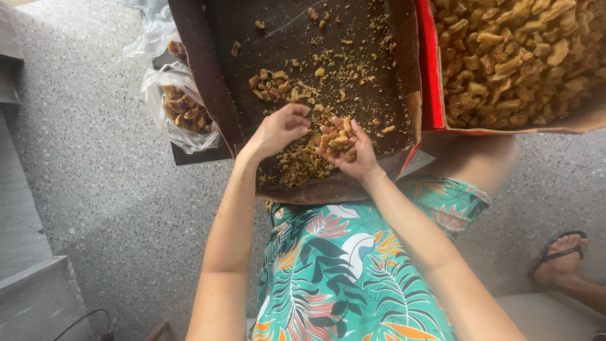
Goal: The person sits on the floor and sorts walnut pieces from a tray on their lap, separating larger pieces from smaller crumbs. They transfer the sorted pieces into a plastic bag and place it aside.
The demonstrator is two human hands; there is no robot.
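Observation:
A brown cardboard box lid (pixel 208 69) rests on my lap, scattered with walnut pieces and crumbs (pixel 297 165). My right hand (pixel 348 151) is cupped palm up over the lid's near part, holding a small heap of walnut pieces (pixel 334 140). My left hand (pixel 278 129) hovers just left of it, fingers bent and pinched toward the heap, fingertips near the nuts in the right palm. Another loose cluster of walnut pieces (pixel 271 85) lies farther up the lid.
A red-edged box (pixel 431 76) full of walnut pieces stands at the upper right. A clear plastic bag of nuts (pixel 183 110) sits on a dark tray at the left. Speckled grey floor surrounds. Another person's sandalled foot (pixel 562 256) is at the lower right.

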